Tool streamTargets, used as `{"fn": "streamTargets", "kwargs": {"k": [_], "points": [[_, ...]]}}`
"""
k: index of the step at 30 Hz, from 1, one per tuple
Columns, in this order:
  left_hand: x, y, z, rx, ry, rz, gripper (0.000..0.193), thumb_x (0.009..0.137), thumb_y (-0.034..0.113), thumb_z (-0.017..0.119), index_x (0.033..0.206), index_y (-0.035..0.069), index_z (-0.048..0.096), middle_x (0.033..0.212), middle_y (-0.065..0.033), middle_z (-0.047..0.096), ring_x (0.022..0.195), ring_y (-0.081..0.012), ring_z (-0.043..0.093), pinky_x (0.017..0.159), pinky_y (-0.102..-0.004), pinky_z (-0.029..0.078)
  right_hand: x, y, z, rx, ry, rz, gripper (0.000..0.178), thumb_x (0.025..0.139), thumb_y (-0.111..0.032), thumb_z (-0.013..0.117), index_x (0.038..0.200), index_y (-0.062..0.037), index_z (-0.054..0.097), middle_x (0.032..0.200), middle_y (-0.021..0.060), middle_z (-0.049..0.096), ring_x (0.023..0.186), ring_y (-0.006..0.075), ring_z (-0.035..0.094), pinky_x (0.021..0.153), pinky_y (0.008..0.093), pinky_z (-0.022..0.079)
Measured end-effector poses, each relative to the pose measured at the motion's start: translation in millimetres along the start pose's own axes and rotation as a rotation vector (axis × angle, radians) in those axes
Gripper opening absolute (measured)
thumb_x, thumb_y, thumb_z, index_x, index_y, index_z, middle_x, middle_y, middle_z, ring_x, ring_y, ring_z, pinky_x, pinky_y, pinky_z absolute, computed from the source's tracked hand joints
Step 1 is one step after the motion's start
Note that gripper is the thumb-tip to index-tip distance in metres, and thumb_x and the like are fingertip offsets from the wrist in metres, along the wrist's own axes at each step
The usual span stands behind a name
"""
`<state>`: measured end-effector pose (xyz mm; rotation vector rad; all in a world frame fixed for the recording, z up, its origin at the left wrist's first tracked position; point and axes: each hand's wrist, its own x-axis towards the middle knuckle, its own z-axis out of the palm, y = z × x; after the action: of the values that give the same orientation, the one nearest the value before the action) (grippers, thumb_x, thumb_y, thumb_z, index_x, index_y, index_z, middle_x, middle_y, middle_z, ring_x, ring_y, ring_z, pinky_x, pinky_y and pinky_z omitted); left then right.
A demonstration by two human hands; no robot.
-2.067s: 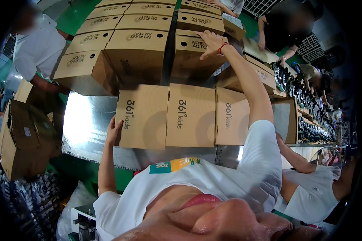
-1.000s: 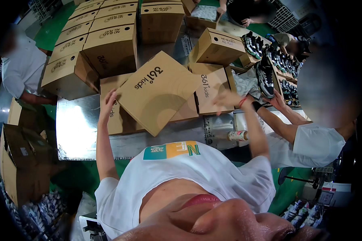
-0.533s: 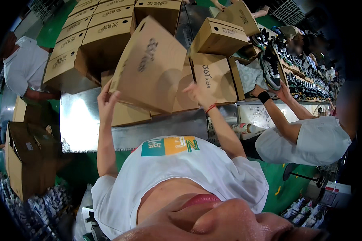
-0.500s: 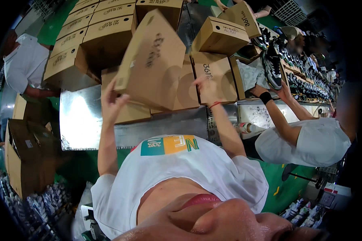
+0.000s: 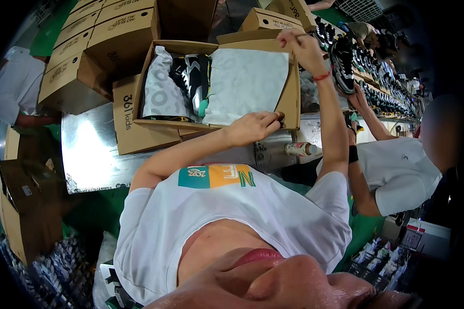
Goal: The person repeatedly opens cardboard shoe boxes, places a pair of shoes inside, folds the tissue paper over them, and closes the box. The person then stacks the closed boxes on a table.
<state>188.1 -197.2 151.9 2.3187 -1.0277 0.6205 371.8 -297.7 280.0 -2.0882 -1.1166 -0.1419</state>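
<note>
A shoebox (image 5: pixel 185 48) is now lying uncovered on closed boxes (image 5: pixel 148 140) near the front edge of the tabletop (image 5: pixel 90 149), exposing 1 shoe (image 5: pixel 196 77) and pale paper (image 5: pixel 247 85), the left hand (image 5: pixel 250 127) resting at its near rim, the right hand (image 5: pixel 303 50) hovering apart, far-right (whether either is gripping, I cannot tell).

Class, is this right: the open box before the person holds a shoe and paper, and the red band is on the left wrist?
No: the head view shows the red band on the right wrist. The box does hold a shoe and paper.
</note>
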Motion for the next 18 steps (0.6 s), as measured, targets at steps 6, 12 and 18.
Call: {"fn": "streamTargets", "kwargs": {"k": [6,12,18], "points": [[-0.7,5.0,0.9,0.045,-0.1,-0.116,0.025,0.072,0.01,0.052,0.095,0.005,0.044,0.091,-0.0088,0.05,0.072,-0.0219,0.06,0.053,-0.0318,0.051,2.4,45.4,16.3,-0.144,-0.105,0.294,0.031,0.09,-0.022,0.049,0.078,0.0032,0.061,0.067,0.0043,0.061,0.062,0.0123,0.057,0.062,0.024,0.044],[0.4,5.2,-4.6,-0.005,-0.162,-0.12,0.028,0.071,0.008,0.052,0.097,0.006,0.041,0.083,-0.0083,0.049,0.069,-0.0226,0.06,0.05,-0.0338,0.049,2.5,77.9,24.9,-0.251,-0.173,0.16,0.029,0.088,-0.021,0.05,0.074,0.0021,0.061,0.066,0.005,0.061,0.061,0.017,0.058,0.062,0.0256,0.045],[-3.6,6.0,-8.2,-0.026,-0.137,-0.16,0.032,0.07,0.007,0.054,0.099,0.005,0.042,0.085,-0.0099,0.048,0.07,-0.024,0.06,0.051,-0.0355,0.049,0.8,63.9,22.4,-0.962,-0.179,-0.079,0.022,0.08,-0.022,0.051,0.065,-0.0092,0.062,0.071,0.0019,0.063,0.076,0.0245,0.059,0.073,0.0341,0.044]]}}
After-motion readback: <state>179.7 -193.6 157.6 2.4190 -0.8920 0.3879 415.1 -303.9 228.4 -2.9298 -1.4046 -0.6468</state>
